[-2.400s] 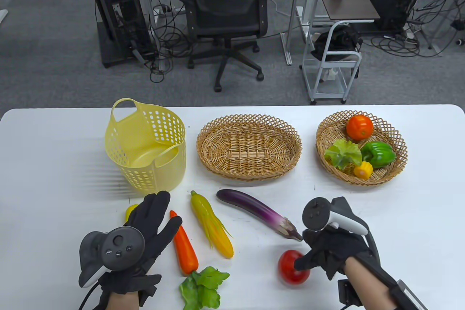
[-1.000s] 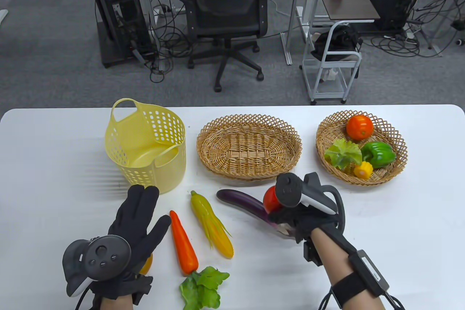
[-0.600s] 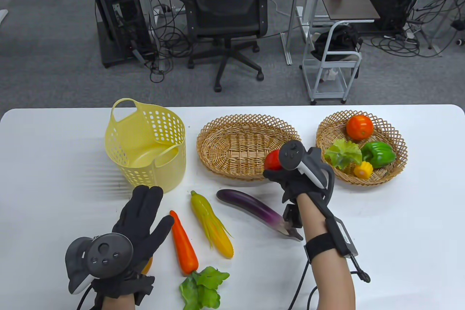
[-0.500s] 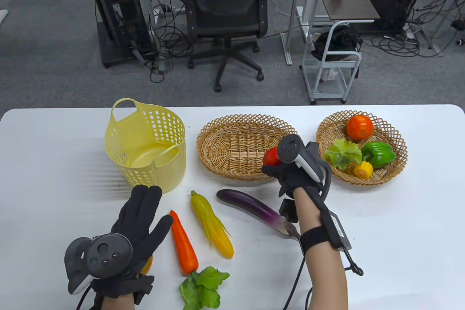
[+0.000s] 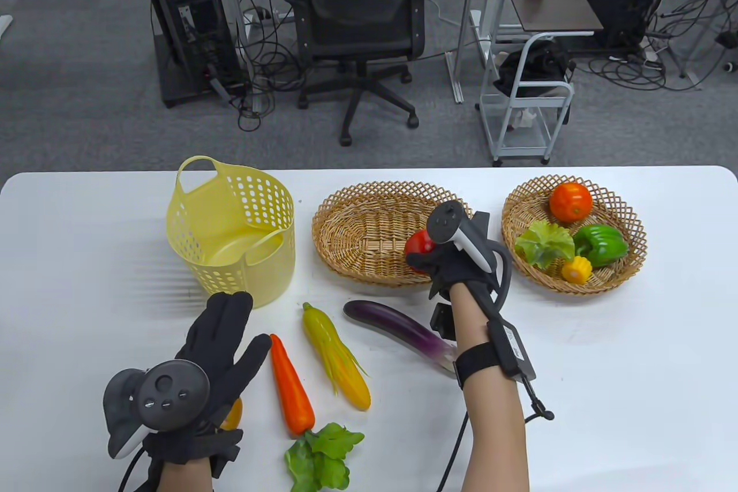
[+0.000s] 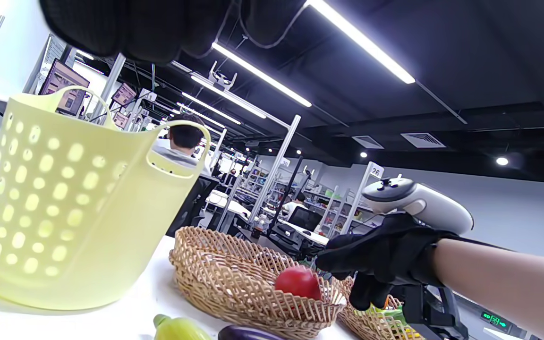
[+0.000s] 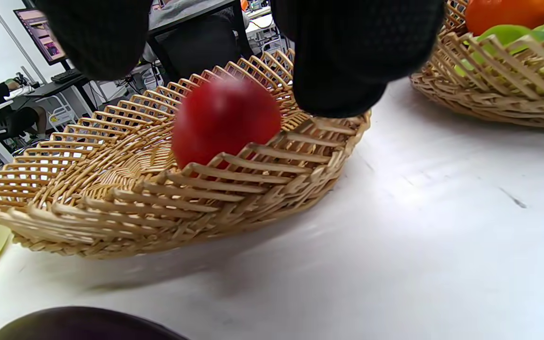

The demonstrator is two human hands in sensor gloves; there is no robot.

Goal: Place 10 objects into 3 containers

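My right hand [image 5: 420, 262] hangs over the right rim of the oval wicker basket [image 5: 346, 209], fingers spread. A red tomato [image 5: 416, 242] lies inside that basket just below the fingertips, free of them; in the right wrist view the tomato [image 7: 227, 123] looks blurred between thumb and fingers. It also shows in the left wrist view [image 6: 298, 282]. My left hand [image 5: 228, 330] lies flat and open at the front left, partly covering a small yellow-orange item [image 5: 232, 417]. A carrot [image 5: 291, 388], corn [image 5: 337, 359], eggplant [image 5: 398, 330] and lettuce [image 5: 320, 454] lie on the table.
A yellow plastic basket [image 5: 230, 226] stands at the back left with nothing seen in it. A round wicker basket [image 5: 628, 215] at the back right holds an orange tomato, lettuce, a green pepper and a small yellow piece. My right forearm crosses the eggplant's stem end.
My right hand picked up the red tomato at the front, carried it back over the eggplant to the oval basket and let it go there. My left hand drew back slightly.
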